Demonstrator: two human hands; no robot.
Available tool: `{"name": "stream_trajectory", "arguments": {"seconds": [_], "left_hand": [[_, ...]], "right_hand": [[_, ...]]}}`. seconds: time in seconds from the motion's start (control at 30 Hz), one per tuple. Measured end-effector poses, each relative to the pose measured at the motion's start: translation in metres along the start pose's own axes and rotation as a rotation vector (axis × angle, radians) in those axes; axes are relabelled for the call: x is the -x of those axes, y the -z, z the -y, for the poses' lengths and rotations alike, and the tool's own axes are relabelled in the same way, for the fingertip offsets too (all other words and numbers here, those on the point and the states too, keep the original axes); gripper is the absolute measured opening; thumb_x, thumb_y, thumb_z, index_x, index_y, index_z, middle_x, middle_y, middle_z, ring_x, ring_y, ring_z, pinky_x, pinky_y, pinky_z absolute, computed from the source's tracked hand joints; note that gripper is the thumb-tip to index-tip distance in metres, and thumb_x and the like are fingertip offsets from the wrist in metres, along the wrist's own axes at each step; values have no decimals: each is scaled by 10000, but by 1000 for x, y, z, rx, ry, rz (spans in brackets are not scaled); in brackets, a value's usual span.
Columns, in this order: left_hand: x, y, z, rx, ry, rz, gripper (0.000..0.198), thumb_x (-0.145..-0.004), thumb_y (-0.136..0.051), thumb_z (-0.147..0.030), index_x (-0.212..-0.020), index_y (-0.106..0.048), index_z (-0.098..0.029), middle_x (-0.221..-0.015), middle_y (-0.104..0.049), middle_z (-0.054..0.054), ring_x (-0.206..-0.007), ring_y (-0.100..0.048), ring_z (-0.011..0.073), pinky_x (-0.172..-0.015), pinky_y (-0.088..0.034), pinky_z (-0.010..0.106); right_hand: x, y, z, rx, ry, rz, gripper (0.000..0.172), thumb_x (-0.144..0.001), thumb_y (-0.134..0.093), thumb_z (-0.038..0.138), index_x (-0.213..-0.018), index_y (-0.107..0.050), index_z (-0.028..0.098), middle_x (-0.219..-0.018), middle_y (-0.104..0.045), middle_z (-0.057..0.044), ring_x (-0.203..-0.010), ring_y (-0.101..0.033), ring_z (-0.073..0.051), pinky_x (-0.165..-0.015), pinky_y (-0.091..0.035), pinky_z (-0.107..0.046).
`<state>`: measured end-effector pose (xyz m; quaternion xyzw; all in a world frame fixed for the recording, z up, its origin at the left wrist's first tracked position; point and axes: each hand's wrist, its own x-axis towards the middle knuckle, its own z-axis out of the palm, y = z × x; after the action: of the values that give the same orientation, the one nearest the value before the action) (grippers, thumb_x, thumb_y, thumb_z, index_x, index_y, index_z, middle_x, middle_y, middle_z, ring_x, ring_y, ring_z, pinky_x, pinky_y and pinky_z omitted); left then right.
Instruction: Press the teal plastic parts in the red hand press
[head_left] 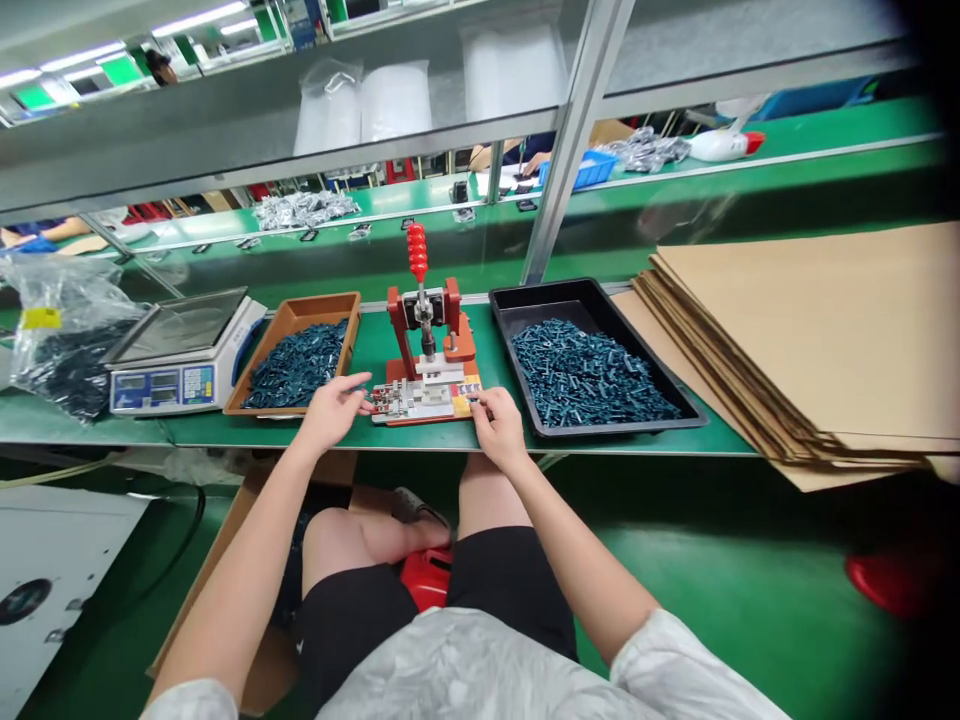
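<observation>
Right at the red hand press (421,330), its base plate (420,402) is being touched by the right hand (499,430), fingers together on the edge, while the left hand (334,410) is held just beside it, fingers spread apart.

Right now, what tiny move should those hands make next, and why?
Probably the left hand should pick one dark teal part from the brown tray. That hand is right beside the tray, and the hand press has its red handle raised, so it looks ready.
</observation>
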<state>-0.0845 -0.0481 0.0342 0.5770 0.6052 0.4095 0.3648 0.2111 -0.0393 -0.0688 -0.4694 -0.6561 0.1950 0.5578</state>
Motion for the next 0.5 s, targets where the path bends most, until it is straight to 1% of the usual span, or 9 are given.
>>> {"name": "stream_trajectory", "arguments": {"seconds": [0.03, 0.07, 0.1, 0.17, 0.23, 0.3, 0.33, 0.4, 0.5], "left_hand": [[2, -12, -3, 29, 38, 87, 399, -847, -684, -344, -1187, -698, -136, -872, -710, 64, -732, -723, 182, -737, -636, 352], [2, -24, -5, 36, 60, 144, 383, -821, -711, -355, -1136, -706, -139, -861, -717, 66, -732, -727, 192, -731, -637, 359], [1, -33, -6, 19, 58, 167, 354, -800, -729, -357, -1083, -710, -144, -859, -721, 65, -735, -727, 196, -731, -634, 356], [-4, -49, -5, -83, -8, 151, 261, -786, -732, -335, -977, -710, -160, -865, -728, 57, -752, -719, 190, -747, -619, 337], [-12, -58, -4, -220, -89, 111, 169, -792, -713, -298, -906, -714, -173, -861, -738, 47, -769, -707, 185, -774, -603, 325], [-22, -65, -4, -330, -122, 96, 150, -810, -695, -262, -932, -738, -185, -866, -755, 43, -793, -709, 193, -810, -592, 332], [-26, -69, -4, -375, -125, 93, 165, -819, -690, -248, -961, -752, -190, -873, -762, 44, -804, -713, 200, -829, -588, 339], [-35, -75, -6, -467, -141, 84, 162, -835, -685, -235, -964, -775, -198, -879, -768, 54, -834, -713, 221, -861, -580, 361], [-46, -86, -4, -614, -248, 107, 110, -838, -682, -228, -827, -784, -186, -910, -762, 90, -914, -696, 262, -918, -564, 404]], "right_hand": [[1, 1, 0, 5, -4, -18, 232, -969, -518, 315, -1009, -717, 203, -922, -708, -89, -840, -673, -239, -768, -556, -379], [2, 2, 0, -7, -15, -24, 231, -971, -513, 305, -1016, -716, 204, -904, -707, -79, -794, -664, -225, -744, -552, -368], [3, 3, 1, -32, -27, -24, 229, -973, -507, 296, -1023, -712, 207, -904, -713, -70, -770, -662, -214, -733, -549, -358], [4, 4, 3, -92, -46, -21, 223, -973, -503, 284, -1031, -705, 211, -923, -727, -60, -776, -675, -206, -736, -549, -345], [5, 5, 4, -148, -76, -26, 215, -969, -505, 273, -1028, -702, 211, -867, -722, -43, -747, -680, -199, -728, -552, -338], [5, 4, 4, -214, -109, -44, 196, -953, -510, 251, -1002, -696, 209, -796, -703, -27, -674, -669, -184, -697, -558, -330], [5, 4, 3, -242, -116, -53, 183, -941, -519, 243, -988, -692, 208, -793, -701, -27, -661, -669, -181, -687, -564, -328], [5, 4, 2, -263, -104, -57, 147, -920, -554, 249, -965, -687, 210, -861, -713, -47, -722, -688, -193, -700, -581, -331], [3, 2, -2, -220, -93, -27, 139, -927, -583, 292, -950, -697, 216, -938, -718, -73, -817, -701, -214, -732, -602, -344]]}}
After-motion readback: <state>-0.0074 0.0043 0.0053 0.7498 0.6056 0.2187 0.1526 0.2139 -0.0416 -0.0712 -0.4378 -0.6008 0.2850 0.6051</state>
